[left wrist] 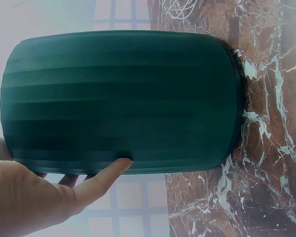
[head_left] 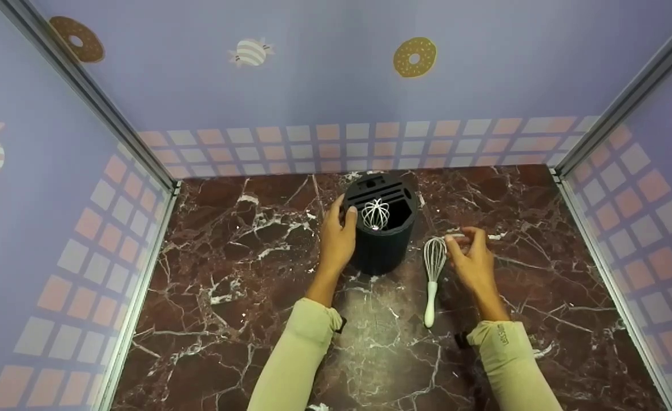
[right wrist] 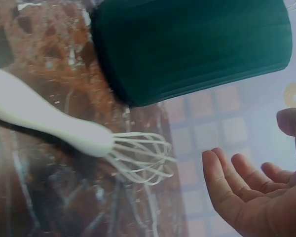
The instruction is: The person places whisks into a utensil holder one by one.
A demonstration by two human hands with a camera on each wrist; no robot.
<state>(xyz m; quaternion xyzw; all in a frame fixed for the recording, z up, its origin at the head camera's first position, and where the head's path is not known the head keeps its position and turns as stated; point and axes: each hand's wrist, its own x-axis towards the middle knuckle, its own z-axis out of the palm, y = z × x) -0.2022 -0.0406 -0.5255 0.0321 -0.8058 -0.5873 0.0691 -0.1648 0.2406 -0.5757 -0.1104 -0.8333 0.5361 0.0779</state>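
Note:
A dark green utensil holder (head_left: 381, 251) with a slotted black top stands upright on the marbled surface. My left hand (head_left: 337, 240) grips its left side, and the left wrist view shows the thumb (left wrist: 106, 180) lying along the ribbed wall. From the holder's open compartment rises the wire head of one whisk (head_left: 375, 214); its handle is hidden inside. A second whisk (head_left: 431, 302) with a white handle lies right of the holder, wires pointing away from me. Just beside those wires is my right hand (head_left: 474, 262), its fingers relaxed and holding nothing in the right wrist view.
Purple walls with pink and white squares enclose the surface; the back wall (head_left: 330, 85) rises close behind the holder. Metal strips edge the left side (head_left: 136, 308) and the right side (head_left: 610, 285). Dark red marbled tabletop (head_left: 227, 354) extends around both arms.

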